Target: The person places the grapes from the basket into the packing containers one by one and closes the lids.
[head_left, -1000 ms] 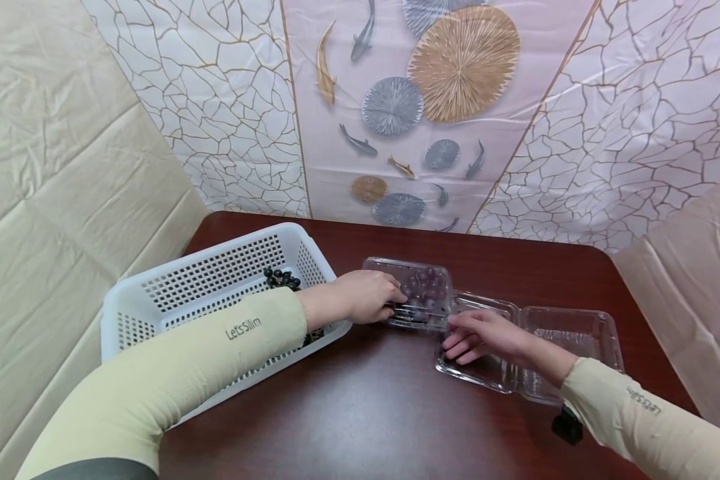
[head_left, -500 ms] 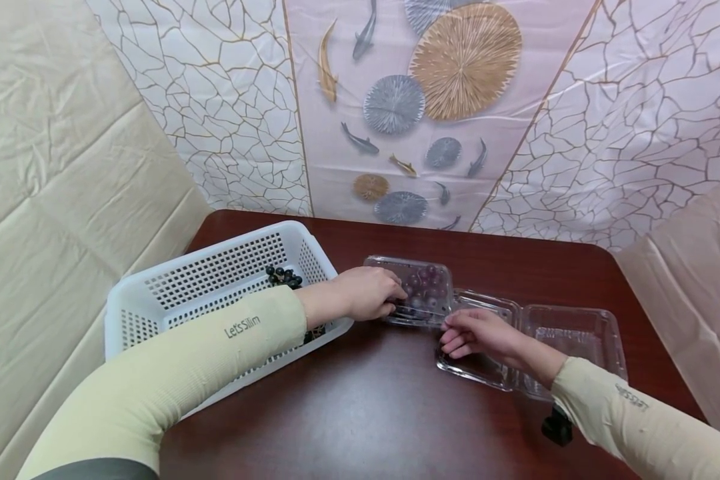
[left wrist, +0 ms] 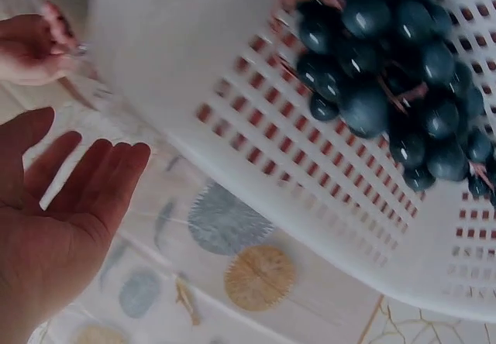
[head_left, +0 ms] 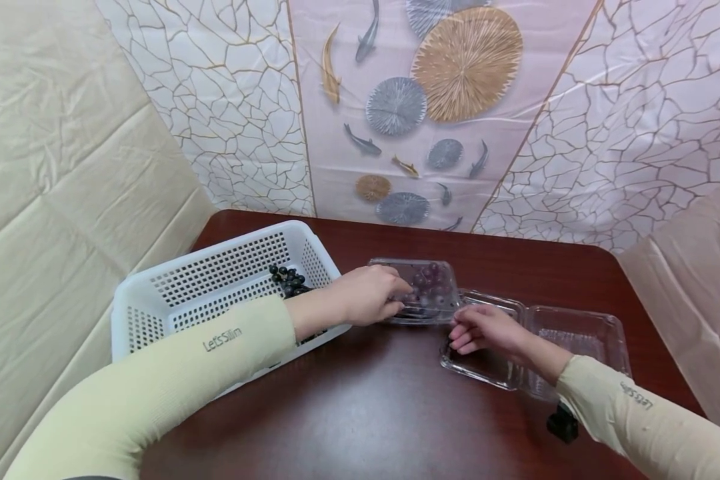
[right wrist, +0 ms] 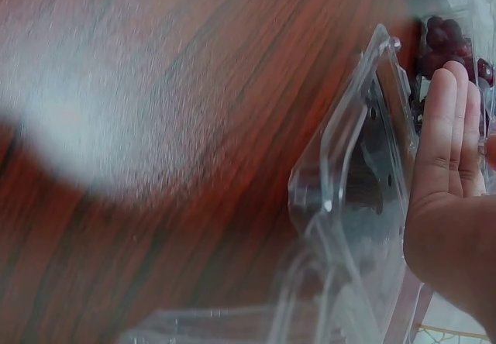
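A closed clear clamshell container (head_left: 420,313) of red grapes (head_left: 435,280) lies at the table's middle. My left hand (head_left: 372,293) is at its left end; in the left wrist view the fingers look extended and loose, with nothing between them. At the container's front right corner, thumb and forefinger of my right hand (head_left: 489,330) come together and seem to pinch the plastic edge. The right wrist view has its other fingers (right wrist: 440,139) straight beside red grapes (right wrist: 446,42). Whether the lid is fastened does not show.
A white perforated basket (head_left: 123,300) stands at left, partly covered by the left arm, with dark grapes (head_left: 289,279) inside. An unfolded clear clamshell (head_left: 597,333) lies at right, partly under my right hand. A patterned cloth (head_left: 246,120) hangs behind the table.
My right hand's spread fingers have drawn together at the container's corner. The left hand has shifted slightly right along the container, and its left end looks a little different in tilt.
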A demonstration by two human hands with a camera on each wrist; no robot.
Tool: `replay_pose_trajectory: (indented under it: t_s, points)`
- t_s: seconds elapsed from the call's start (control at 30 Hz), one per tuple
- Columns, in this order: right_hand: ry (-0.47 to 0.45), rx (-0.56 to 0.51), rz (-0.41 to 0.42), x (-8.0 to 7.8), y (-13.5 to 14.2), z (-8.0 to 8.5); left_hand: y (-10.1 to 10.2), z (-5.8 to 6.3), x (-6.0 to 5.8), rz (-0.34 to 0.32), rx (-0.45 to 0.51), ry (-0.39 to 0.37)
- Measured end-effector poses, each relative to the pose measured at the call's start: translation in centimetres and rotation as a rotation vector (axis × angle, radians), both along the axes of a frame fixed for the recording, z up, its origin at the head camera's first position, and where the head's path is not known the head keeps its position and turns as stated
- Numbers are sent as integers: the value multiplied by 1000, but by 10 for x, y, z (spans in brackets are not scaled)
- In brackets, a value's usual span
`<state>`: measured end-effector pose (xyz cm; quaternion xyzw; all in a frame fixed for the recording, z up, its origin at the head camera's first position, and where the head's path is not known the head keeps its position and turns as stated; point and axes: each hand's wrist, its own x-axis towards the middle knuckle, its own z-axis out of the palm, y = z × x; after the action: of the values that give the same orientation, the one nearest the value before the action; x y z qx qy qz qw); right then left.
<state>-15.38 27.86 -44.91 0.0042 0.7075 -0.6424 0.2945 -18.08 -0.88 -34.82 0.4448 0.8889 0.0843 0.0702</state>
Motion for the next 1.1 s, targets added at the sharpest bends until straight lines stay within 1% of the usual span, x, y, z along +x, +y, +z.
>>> replay_pose_trajectory:
  t_s: [0.1,0.17,0.23,0.3,0.37,0.4,0.53,0.63,0.73,0.8,0.87,0.97,1.03,1.1]
  points:
    - [7,15,8,-2,3,2,-2,5,18,62,90,-6]
    - [16,20,21,-3,4,4,-3,6,31,94,139,-22]
    - [24,31,33,-3,5,6,-3,5,45,119,195,-53]
    - [31,43,37,-5,6,8,-4,0,58,149,251,-94]
    - [42,59,43,-6,6,8,-3,-8,69,194,312,-154]
    - [48,65,45,-6,6,8,-3,-14,75,226,341,-196]
    - [52,83,47,-9,6,9,1,-35,91,408,473,-432]
    - [47,91,53,-10,6,9,5,-51,98,563,589,-623]
    - [45,92,70,-10,6,7,10,-66,100,700,754,-811]
    - [42,93,74,-10,6,7,13,-76,101,772,887,-944]
    - [42,93,77,-10,5,6,16,-85,101,823,1004,-1044]
    - [43,95,81,-10,5,5,20,-96,99,879,1137,-1142]
    - [45,94,85,-10,4,5,22,-100,97,909,1204,-1180]
    - [44,95,87,-10,3,5,24,-104,94,934,1266,-1202]
